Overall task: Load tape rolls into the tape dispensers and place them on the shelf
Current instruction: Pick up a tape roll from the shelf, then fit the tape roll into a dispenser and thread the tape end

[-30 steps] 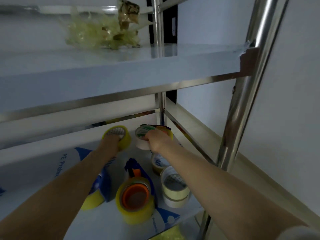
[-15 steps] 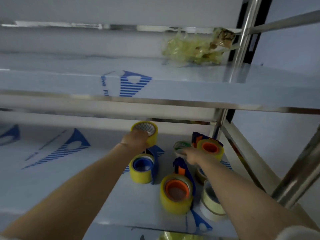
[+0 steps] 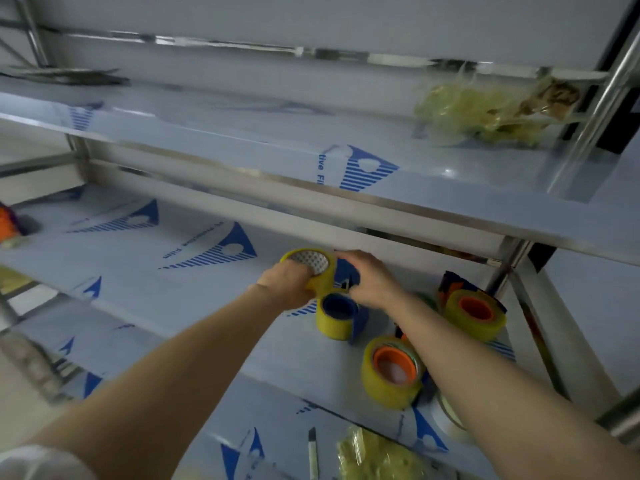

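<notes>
the left hand [image 3: 287, 284] curls round a yellow tape roll [image 3: 313, 266], holding it tilted over the middle shelf [image 3: 194, 292]. the right hand [image 3: 369, 278] meets it from the other side, fingers curled on a blue dispenser [image 3: 346, 273]. just in front stands a blue-cored loaded dispenser [image 3: 337, 318]. an orange-cored loaded dispenser [image 3: 393, 372] sits nearer the shelf edge, and a second orange-cored dispenser [image 3: 476, 315] sits to the right.

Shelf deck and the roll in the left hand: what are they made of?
Shelf deck: probably stainless steel under matte printed protective film; bare edges mirror-bright, blue "Film" lettering. Roll, gripped by left hand: glossy, yellowish translucent plastic tape.
</notes>
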Demonstrator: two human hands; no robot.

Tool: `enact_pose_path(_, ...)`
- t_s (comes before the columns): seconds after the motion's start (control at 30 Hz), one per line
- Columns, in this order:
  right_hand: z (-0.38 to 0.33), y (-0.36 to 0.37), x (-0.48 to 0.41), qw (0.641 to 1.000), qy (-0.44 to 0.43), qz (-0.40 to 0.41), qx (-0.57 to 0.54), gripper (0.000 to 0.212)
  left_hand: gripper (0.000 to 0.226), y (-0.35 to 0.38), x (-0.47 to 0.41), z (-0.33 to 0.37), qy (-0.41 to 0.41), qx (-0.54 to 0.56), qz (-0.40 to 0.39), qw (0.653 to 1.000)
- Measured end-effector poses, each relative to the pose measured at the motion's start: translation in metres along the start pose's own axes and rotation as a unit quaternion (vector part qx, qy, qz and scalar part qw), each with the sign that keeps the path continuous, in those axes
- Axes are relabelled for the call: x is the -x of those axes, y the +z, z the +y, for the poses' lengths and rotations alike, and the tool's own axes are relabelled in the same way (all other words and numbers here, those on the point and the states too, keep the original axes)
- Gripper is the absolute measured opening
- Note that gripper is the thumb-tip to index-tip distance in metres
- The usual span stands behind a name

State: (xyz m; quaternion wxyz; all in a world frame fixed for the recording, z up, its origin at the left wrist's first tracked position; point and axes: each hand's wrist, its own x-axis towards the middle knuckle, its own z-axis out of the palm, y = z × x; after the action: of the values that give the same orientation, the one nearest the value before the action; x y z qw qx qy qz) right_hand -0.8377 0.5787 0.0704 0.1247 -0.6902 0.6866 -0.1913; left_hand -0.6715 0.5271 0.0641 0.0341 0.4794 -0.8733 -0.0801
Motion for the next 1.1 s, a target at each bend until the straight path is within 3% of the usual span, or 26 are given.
enact_pose_path(0.1,-0.042,0.024,-0.007,0.995,-0.081,-0.058,0.031,0.083,0.039,-0.006,0.019,-0.022,0.004,0.016,-0.002,1.000)
enact_pose_path(0.23,-0.089,0.048,-0.022,0.988,-0.094,-0.091,0.083,0.052,0.051,-0.012,0.047,-0.068,0.011,0.034,-0.020,0.999)
enact_pose_path(0.3,-0.118,0.063,-0.032,0.985,-0.101,-0.107,0.088,0.035,0.047,-0.017,0.064,-0.097,0.020,0.026,-0.032,0.999)
enact_pose_path(0.4,-0.170,0.096,-0.049,0.977,-0.125,-0.149,0.090,0.034,0.035,-0.029,0.091,-0.151,0.005,0.005,-0.022,1.000)
enact_pose_path(0.53,-0.252,0.145,-0.079,0.976,-0.139,-0.170,0.014,0.038,0.043,-0.044,0.126,-0.246,-0.046,0.029,0.020,0.998)
enact_pose_path(0.73,-0.362,0.210,-0.126,0.976,-0.117,-0.133,-0.124,0.023,0.091,-0.056,0.170,-0.378,-0.116,0.018,0.092,0.989)
enact_pose_path(0.9,-0.420,0.251,-0.169,0.962,-0.078,-0.127,-0.229,0.038,0.092,-0.064,0.187,-0.459,-0.182,0.043,0.093,0.978)
enact_pose_path(1.1,-0.466,0.288,-0.231,0.952,-0.042,-0.097,-0.288,0.038,0.085,-0.060,0.185,-0.542,-0.249,0.059,0.086,0.963)
